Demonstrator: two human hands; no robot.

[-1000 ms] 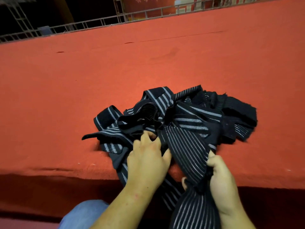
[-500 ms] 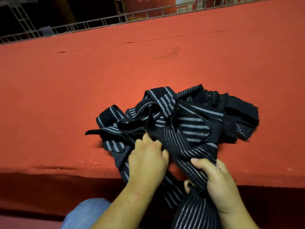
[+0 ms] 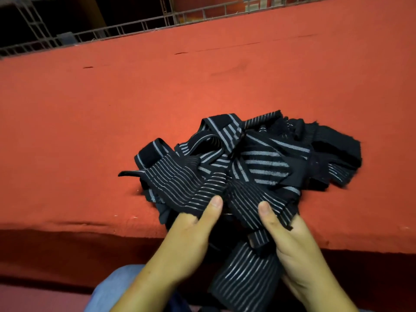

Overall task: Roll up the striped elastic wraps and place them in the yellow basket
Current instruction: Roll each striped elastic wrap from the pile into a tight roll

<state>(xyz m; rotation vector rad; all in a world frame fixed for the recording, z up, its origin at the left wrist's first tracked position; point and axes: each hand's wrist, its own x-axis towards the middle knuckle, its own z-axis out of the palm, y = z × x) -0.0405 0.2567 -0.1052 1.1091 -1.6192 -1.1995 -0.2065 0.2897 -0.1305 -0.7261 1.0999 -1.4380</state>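
Striped wraps [image 3: 258, 161] lie in a tangled heap on the red table [image 3: 112, 109], close to its near edge and right of the middle. They are black elastic with grey lines running lengthwise, some broad-striped, some fine-striped, and they loop and cross over one another, so the heap has no single direction. A narrow end pokes out toward the left edge.

One fine-striped band [image 3: 180, 188] slants from the heap's left side back toward the near edge, where the left hand [image 3: 186, 242] pinches it. The thumb lies on top, pointing away from the person, and the fingers are hidden beneath the cloth.

The right hand [image 3: 290, 242] pinches a neighbouring fine-striped fold the same way, thumb on top and pointing toward the far edge, fingers tucked under. The two thumbs are near each other, with crumpled cloth between them. Whether both hands hold one piece or two cannot be told.

Below the thumbs a wide striped length hangs over the near edge between the wrists, its long axis running near to far and tilted slightly left at the bottom. A blue-clad knee [image 3: 112, 287] shows under the left forearm. A metal railing [image 3: 135, 25] runs behind the far edge.
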